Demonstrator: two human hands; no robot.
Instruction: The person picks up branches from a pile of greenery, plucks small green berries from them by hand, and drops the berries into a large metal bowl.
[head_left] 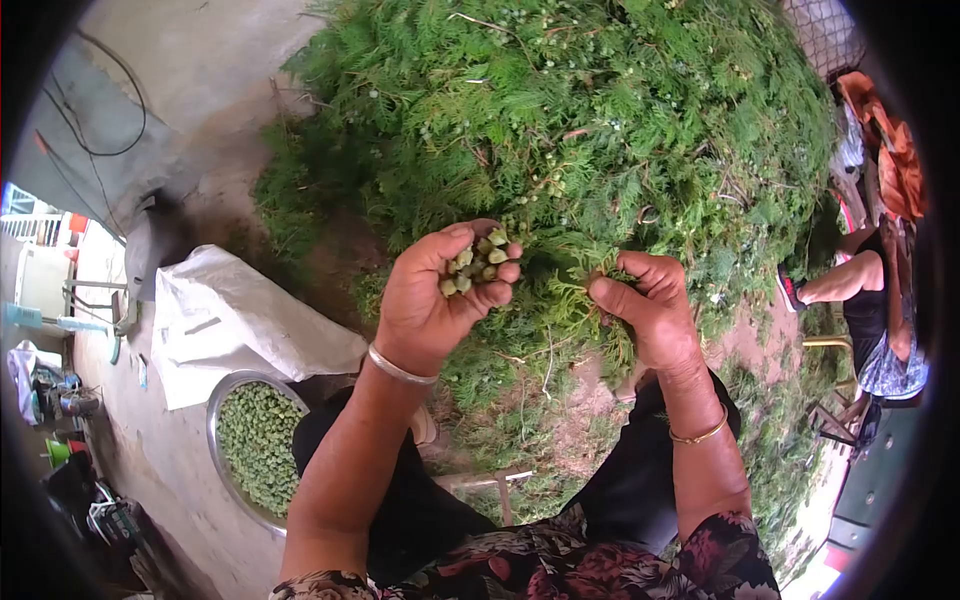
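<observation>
My left hand [430, 285] is cupped with its fingers curled around several small green seed cones [475, 265]. The cones show between the thumb and the fingertips. To its right, my right hand [650, 305] pinches a green conifer sprig [572, 300] between thumb and forefinger. The sprig's flat, feathery leaves point toward the left hand, and the two hands are apart. Just beyond both hands rises a large heap of cut conifer branches [600, 130] with pale cones among the leaves.
At the lower left stands a round metal basin [217, 440] full of green cones [258, 445]. A white woven sack [235, 320] lies behind it. Another person's leg [850, 280] is at the right, near orange cloth [890, 150]. Black cables [125, 140] hang upper left.
</observation>
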